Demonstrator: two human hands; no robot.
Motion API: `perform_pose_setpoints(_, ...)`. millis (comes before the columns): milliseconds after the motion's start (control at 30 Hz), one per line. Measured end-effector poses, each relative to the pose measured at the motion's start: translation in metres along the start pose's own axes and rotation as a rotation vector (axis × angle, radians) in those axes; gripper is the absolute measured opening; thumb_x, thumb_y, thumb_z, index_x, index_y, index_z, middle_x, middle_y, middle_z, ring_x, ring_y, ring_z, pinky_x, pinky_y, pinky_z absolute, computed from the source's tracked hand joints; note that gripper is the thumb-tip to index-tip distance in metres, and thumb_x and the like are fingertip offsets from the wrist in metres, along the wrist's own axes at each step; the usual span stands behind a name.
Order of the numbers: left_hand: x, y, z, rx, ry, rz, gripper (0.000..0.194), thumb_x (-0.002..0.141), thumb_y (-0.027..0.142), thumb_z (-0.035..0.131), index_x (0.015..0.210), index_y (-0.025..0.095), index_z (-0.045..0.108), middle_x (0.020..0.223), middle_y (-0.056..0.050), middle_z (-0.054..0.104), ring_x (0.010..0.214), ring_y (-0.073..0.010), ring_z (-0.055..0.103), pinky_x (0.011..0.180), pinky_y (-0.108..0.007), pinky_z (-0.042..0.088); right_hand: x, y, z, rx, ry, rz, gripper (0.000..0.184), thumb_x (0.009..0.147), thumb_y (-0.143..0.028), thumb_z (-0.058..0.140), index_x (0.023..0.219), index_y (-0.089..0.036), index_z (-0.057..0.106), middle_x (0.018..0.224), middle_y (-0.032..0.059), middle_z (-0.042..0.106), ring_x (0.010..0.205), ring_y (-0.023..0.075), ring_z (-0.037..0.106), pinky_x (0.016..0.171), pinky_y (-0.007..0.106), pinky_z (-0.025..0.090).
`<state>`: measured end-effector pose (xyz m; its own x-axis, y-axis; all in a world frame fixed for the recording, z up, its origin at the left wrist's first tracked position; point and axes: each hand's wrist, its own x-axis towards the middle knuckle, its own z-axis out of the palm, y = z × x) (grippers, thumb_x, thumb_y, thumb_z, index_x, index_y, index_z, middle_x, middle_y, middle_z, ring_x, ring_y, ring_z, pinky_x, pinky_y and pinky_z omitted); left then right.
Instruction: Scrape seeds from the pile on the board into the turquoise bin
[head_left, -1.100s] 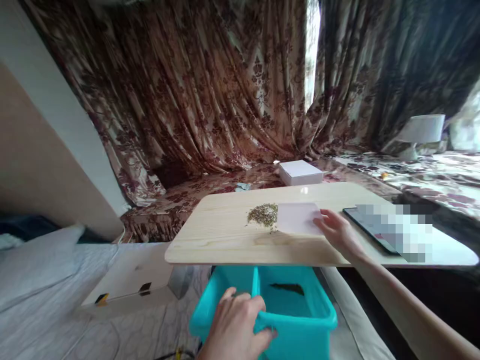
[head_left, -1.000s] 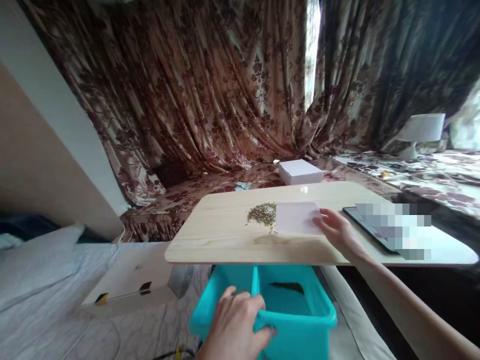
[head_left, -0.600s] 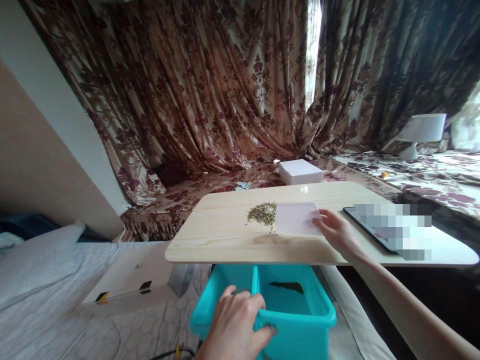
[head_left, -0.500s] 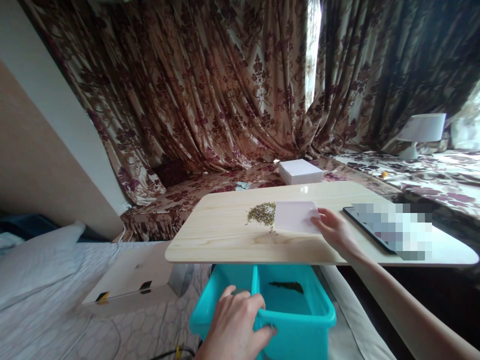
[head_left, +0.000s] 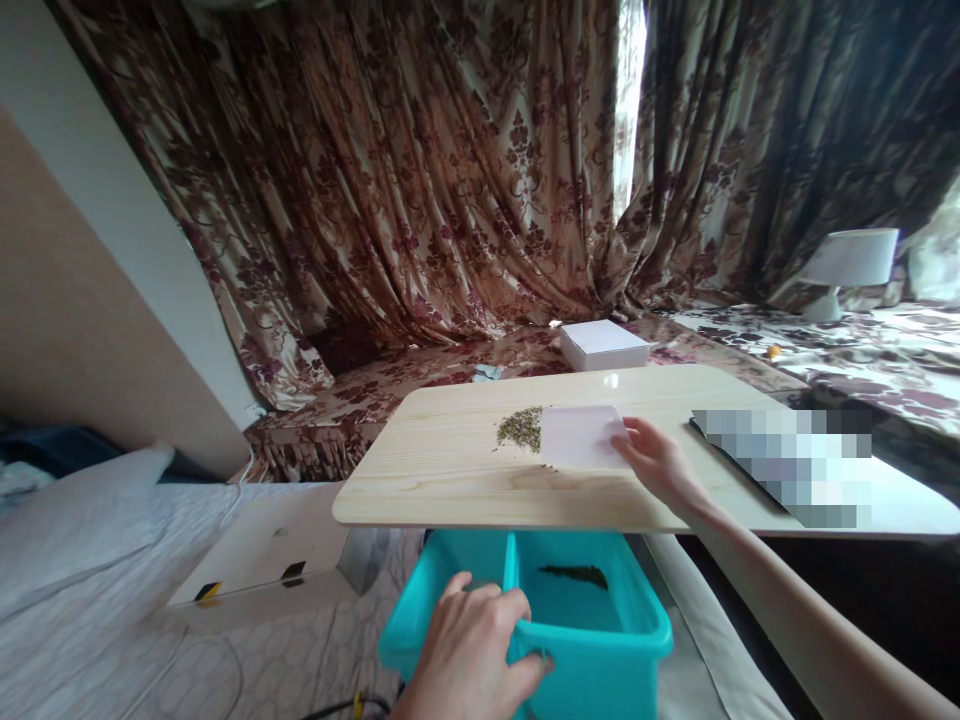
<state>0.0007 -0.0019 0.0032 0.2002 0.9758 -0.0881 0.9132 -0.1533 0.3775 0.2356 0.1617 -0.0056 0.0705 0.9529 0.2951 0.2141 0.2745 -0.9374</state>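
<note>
My right hand [head_left: 652, 455] pinches the right edge of a pale, flat plastic scraper [head_left: 581, 436], which lies low against the wooden tabletop [head_left: 435, 490]. The scraper's left edge touches a spread heap of small greenish-brown grains [head_left: 519, 430], with a few stray grains near its lower left corner. Below the table's front edge, my left hand [head_left: 476, 640] is closed over the front rim of a turquoise divided bin [head_left: 592, 655], where the divider meets it. In the bin's right compartment lies a thin dark green patch of grains [head_left: 574, 575]. My hand partly covers the left compartment.
A dark-edged flat item, blurred out [head_left: 780, 470], lies on the table to the right. Behind the table sits a white box [head_left: 604, 345]. A larger white box [head_left: 262, 550] rests on the bed at left. A lamp [head_left: 851, 262] stands far right.
The scraper in my right hand has slid a little to the left, into the right side of the grain heap. My left hand has stayed on the bin rim.
</note>
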Motion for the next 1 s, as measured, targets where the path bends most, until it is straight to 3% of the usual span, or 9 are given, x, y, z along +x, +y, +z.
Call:
perform_pose_setpoints(233,-0.002,0.002,-0.004,-0.002,-0.017,-0.024,0.016,0.071,0.038,0.061,0.082,0.026,0.062,0.082,0.0,0.063,0.094,-0.0224,0.053,0.096,-0.038,0.027,-0.004,0.0,-0.012,-0.02,0.069,0.009,0.019,0.068,-0.03,0.056,0.084,-0.021,0.056,0.078,0.0045,0.072,0.067,0.0176,0.065,0.063,0.028,0.049)
perform_pose_setpoints(367,-0.001,0.0,-0.004,0.003,-0.012,-0.021,0.017,0.071,0.039,0.061,0.082,0.026,0.062,0.082,0.0,0.062,0.092,-0.0214,0.054,0.096,-0.037,0.027,-0.009,-0.003,-0.015,-0.027,0.044,0.033,0.02,0.067,-0.031,0.057,0.084,-0.02,0.056,0.078,0.0052,0.071,0.07,0.0183,0.065,0.067,0.029,0.049)
perform_pose_setpoints(667,-0.001,-0.002,-0.004,0.007,0.018,-0.001,0.015,0.072,0.038,0.061,0.081,0.026,0.062,0.079,0.002,0.062,0.085,-0.019,0.055,0.094,-0.035,0.027,-0.004,0.007,-0.009,0.014,0.031,-0.002,0.021,0.068,-0.033,0.057,0.084,-0.021,0.056,0.078,0.0055,0.072,0.072,0.0204,0.066,0.067,0.031,0.05)
perform_pose_setpoints(1000,-0.006,-0.002,-0.008,0.0,-0.003,-0.043,0.018,0.073,0.039,0.061,0.087,0.027,0.062,0.085,0.001,0.063,0.094,-0.02,0.053,0.096,-0.035,0.026,-0.011,0.0,-0.01,0.027,0.038,0.036,0.024,0.065,-0.036,0.061,0.082,-0.02,0.057,0.078,0.0057,0.072,0.07,0.0204,0.066,0.066,0.03,0.05)
